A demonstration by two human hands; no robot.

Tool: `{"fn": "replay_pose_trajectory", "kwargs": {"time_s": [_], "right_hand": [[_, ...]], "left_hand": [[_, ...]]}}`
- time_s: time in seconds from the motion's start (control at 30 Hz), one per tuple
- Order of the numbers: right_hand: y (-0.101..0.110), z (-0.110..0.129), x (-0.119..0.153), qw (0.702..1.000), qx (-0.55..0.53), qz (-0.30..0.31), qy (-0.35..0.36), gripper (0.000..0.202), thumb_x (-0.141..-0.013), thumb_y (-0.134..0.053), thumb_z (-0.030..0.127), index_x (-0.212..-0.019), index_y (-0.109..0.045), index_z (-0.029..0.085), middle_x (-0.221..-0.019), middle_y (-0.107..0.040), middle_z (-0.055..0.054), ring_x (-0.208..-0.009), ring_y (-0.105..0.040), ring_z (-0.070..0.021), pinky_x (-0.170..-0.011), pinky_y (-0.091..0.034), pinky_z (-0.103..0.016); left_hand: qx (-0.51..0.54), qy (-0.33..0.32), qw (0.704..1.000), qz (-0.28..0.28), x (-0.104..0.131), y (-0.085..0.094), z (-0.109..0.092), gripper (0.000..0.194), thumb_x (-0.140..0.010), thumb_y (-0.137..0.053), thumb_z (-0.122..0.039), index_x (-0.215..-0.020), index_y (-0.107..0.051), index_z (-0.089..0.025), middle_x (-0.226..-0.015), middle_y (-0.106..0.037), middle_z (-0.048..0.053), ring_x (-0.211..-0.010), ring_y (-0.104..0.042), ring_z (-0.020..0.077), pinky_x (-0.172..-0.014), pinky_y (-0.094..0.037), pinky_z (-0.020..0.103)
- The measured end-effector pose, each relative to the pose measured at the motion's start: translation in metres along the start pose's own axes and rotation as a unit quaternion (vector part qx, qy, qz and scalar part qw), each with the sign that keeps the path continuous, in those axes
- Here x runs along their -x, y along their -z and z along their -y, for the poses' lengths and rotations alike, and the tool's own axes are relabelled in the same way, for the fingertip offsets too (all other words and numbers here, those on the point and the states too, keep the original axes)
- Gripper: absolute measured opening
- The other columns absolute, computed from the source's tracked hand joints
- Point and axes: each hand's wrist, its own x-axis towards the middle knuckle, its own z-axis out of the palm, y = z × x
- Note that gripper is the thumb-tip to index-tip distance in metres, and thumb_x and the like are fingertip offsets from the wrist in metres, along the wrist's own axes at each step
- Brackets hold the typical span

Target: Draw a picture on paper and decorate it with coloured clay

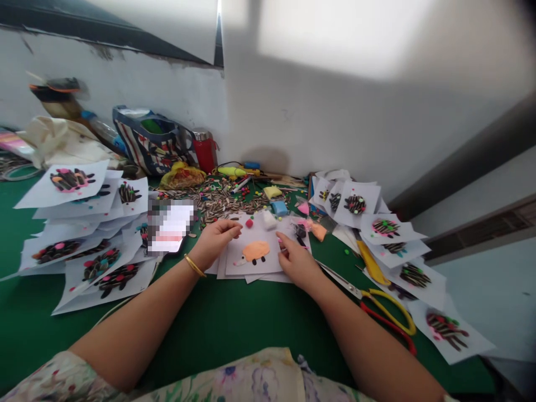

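Observation:
A white paper sheet (234,254) lies on top of several others in front of me. On it is an orange clay hedgehog shape (256,251) with a pale snout and small dark feet. My left hand (218,240) is closed in a pinch over the sheet's upper left; what its fingertips hold is too small to make out. At the sheet's right edge, my right hand (298,263) rests with thumb and index finger apart. A spot of pink shows at the index fingertip. Just beyond the hedgehog are a red ball (249,223) and a white clay lump (269,220).
Sunflower seeds (221,198) spread behind the papers. Blue clay (280,208) and an orange packet (318,230) lie nearby. Scissors (355,291) are beside my right forearm. Finished seed pictures pile at left (79,223) and right (412,245). A phone (170,229) stands left.

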Motion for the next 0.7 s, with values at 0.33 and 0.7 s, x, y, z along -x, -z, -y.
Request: {"fn": "replay_pose_trajectory", "kwargs": {"time_s": [0.33, 0.7], "right_hand": [[-0.0009, 0.0086, 0.0037, 1.000, 0.003, 0.018, -0.001, 0.060, -0.085, -0.049, 0.015, -0.144, -0.040, 0.021, -0.104, -0.065, -0.007, -0.084, -0.059, -0.0183, -0.078, -0.044, -0.030], [-0.0010, 0.0085, 0.0045, 1.000, 0.005, 0.020, 0.008, 0.059, -0.086, -0.049, 0.018, -0.144, -0.040, 0.021, -0.100, -0.064, -0.007, -0.084, -0.058, -0.0193, -0.076, -0.046, -0.031]], "left_hand": [[-0.010, 0.020, 1.000, 0.018, 0.0008, 0.0041, 0.0056, 0.031, -0.081, -0.060, -0.045, -0.085, -0.072, -0.017, -0.078, -0.071, 0.006, -0.074, -0.065, 0.0174, -0.072, -0.054, 0.032], [0.093, 0.063, 0.993, 0.024, 0.0003, 0.0041, 0.0043, 0.039, -0.073, -0.069, -0.047, -0.093, -0.071, -0.014, -0.084, -0.070, 0.009, -0.076, -0.063, 0.0170, -0.070, -0.051, 0.031]]}}
